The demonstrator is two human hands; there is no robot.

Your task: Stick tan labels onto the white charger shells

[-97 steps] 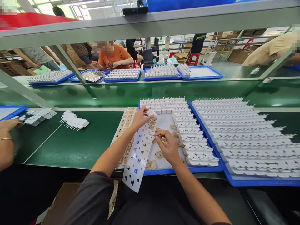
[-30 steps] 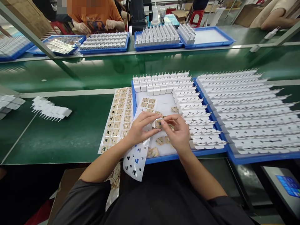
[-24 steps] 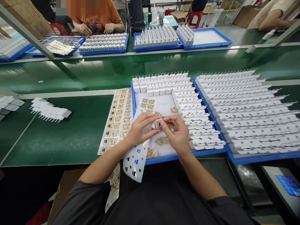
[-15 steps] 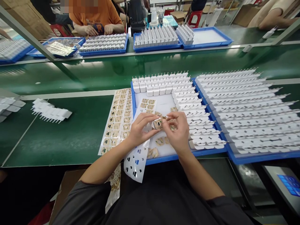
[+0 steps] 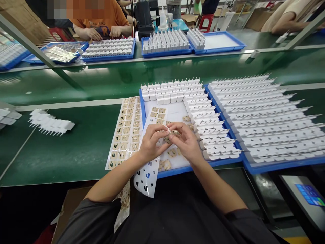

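My left hand (image 5: 152, 141) and my right hand (image 5: 185, 140) meet over the blue tray (image 5: 175, 171), fingers closed round one small white charger. A tan sticker piece (image 5: 172, 136) shows between them, at the charger's face. Much of the charger is hidden by the fingers. Beneath my left hand lies a sticker strip (image 5: 147, 174), overlapping the tray's left edge. Loose tan pieces (image 5: 165, 165) lie in the tray. White chargers (image 5: 210, 132) with pins up stand in rows along its back and right side.
A large sticker sheet (image 5: 124, 128) lies left of the tray. Further left is a group of white chargers (image 5: 50, 122). Another full tray (image 5: 274, 125) adjoins on the right. Across the green bench, a person in an orange shirt (image 5: 115, 20) sits behind more trays (image 5: 109, 56).
My right hand has moved closer to my left, and its fingers now cover more of the charger. The charger's face has turned partly out of view. The whole view has shifted slightly.
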